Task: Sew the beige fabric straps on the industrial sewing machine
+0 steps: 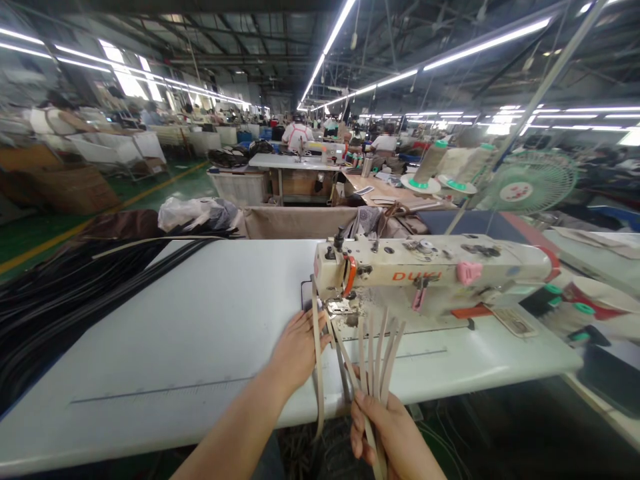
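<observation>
My left hand [299, 347] lies flat on the sewing table with its fingers stretched towards the presser foot [340, 307] of the sewing machine [430, 270]. One long beige strip [319, 373] runs down across its fingers and hangs over the table's front edge. My right hand [383, 423] is closed around several narrow beige strips [387, 360], whose ends fan upwards in front of the machine. From this bundle one strip slants up left to the presser foot, near my left fingertips. What lies under those fingertips is hidden.
Long black strips [55, 327] are heaped along the table's left side. Thread cones [430, 163] stand behind the machine, near a green fan [530, 183]. Beyond a beige cloth-lined bin [300, 222] is another sewing table [295, 161]. Other people sit farther back.
</observation>
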A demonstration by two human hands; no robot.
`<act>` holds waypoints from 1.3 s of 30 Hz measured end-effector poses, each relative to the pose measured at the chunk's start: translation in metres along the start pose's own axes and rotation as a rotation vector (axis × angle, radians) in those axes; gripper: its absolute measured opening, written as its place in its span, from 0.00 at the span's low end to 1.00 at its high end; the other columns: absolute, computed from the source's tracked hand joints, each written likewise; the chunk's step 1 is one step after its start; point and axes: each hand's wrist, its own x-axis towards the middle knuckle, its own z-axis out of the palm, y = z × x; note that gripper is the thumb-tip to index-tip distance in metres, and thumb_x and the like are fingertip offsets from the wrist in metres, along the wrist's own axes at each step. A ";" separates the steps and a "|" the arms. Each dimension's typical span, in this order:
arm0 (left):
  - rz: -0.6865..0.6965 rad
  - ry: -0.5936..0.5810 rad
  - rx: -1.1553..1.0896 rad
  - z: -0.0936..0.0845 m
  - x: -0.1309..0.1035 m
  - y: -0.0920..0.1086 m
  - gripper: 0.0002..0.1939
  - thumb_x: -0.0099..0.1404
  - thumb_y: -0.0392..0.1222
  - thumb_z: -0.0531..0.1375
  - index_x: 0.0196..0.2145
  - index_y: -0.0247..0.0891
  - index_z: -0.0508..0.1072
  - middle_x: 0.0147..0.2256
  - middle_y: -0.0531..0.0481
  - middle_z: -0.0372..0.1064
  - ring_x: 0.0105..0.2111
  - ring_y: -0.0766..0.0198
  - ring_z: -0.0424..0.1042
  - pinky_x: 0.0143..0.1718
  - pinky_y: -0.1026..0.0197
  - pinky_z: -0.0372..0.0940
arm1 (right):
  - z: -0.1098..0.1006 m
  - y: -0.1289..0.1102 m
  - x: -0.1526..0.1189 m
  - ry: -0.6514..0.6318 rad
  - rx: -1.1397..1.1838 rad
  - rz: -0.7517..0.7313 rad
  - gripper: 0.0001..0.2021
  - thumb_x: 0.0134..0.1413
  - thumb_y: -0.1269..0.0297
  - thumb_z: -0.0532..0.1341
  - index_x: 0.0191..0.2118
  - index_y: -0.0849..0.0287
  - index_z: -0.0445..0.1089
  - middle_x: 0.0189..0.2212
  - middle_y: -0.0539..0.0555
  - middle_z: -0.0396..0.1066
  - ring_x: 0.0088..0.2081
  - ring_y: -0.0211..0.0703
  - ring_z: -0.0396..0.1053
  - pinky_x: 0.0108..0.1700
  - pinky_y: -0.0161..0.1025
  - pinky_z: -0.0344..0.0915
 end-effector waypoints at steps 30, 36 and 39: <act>-0.003 -0.038 -0.009 0.002 -0.002 -0.005 0.21 0.80 0.46 0.50 0.65 0.38 0.66 0.64 0.42 0.69 0.66 0.51 0.65 0.67 0.40 0.61 | 0.022 -0.007 0.019 -0.042 -0.059 0.032 0.33 0.51 0.53 0.69 0.59 0.66 0.65 0.16 0.42 0.67 0.14 0.36 0.66 0.14 0.29 0.54; -0.006 -0.044 -0.025 0.000 -0.002 -0.004 0.21 0.80 0.45 0.50 0.64 0.38 0.67 0.63 0.42 0.69 0.65 0.51 0.67 0.67 0.40 0.62 | 0.028 -0.007 0.026 -0.042 -0.055 -0.002 0.16 0.51 0.52 0.68 0.37 0.60 0.70 0.16 0.44 0.66 0.15 0.37 0.66 0.15 0.30 0.52; -0.003 -0.037 -0.028 -0.002 -0.001 -0.003 0.20 0.80 0.45 0.49 0.64 0.39 0.68 0.63 0.42 0.70 0.65 0.51 0.67 0.67 0.40 0.62 | 0.029 -0.008 0.029 -0.035 -0.045 -0.015 0.15 0.52 0.52 0.68 0.31 0.59 0.68 0.15 0.44 0.66 0.15 0.35 0.66 0.16 0.30 0.53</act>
